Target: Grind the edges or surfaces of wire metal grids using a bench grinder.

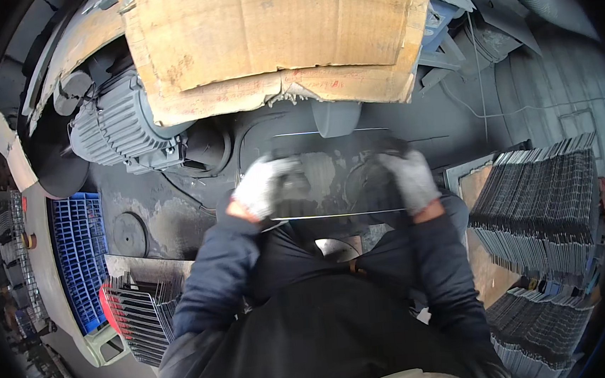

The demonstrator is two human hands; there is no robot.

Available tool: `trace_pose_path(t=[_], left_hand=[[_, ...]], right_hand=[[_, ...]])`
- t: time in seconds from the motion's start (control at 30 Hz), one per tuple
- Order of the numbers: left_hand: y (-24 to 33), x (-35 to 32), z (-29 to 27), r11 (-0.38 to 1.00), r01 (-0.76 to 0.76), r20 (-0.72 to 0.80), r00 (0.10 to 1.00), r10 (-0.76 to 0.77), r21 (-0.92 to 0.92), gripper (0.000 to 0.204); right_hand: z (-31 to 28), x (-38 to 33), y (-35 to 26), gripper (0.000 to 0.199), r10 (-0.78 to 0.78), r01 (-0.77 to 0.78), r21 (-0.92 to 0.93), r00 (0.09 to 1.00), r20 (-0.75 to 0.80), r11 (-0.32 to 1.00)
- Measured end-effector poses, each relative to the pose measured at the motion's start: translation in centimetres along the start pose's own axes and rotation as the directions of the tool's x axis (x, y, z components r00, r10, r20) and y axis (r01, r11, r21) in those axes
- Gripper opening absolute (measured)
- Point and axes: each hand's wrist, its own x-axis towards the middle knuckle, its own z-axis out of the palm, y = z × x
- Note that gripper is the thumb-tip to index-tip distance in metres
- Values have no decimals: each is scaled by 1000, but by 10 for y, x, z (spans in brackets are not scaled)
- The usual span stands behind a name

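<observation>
Both my hands wear pale work gloves with blackened fingers, and motion blurs them somewhat. My left hand (pixel 270 186) is closed on the left side of a thin, see-through rectangular sheet (pixel 331 187) that looks like glass. At its opposite side my right hand (pixel 406 175) grips it too. The sheet is held level in front of my lap, its near and far edges showing as bright lines. A worn cardboard shield (pixel 276 31) hangs just beyond, with a grey rounded part (pixel 338 117) sticking out below it.
Stacks of thin dark-edged sheets (pixel 538 206) stand on my right, with another stack (pixel 541 326) nearer. On my left are a rack of sheets (pixel 141 312), a blue plastic crate (pixel 80 256) and a round disc (pixel 130 234). A grey electric motor (pixel 123 121) sits at the far left.
</observation>
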Motion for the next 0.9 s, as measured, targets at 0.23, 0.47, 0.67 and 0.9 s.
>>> trace_pose_path(t=[0.23,0.47,0.67,0.9], left_hand=[[-20,10,117,985,-40,62,997,51,-168,29],[-26,-31,76,912,-279,-124,937,327,301,19],[-41,-4,65,671,-249,-205,828,521,698,32],[-72,52,42,634,-161,-223,848,481,756,46]], right_hand=[[-78,-72,-31,33,-59,72,39,960,-274,997],[-45,-49,31,35,-136,175,228,975,-177,958],[-34,17,77,35,-84,121,267,986,-146,956],[-33,45,93,39,-128,194,311,967,-222,930]])
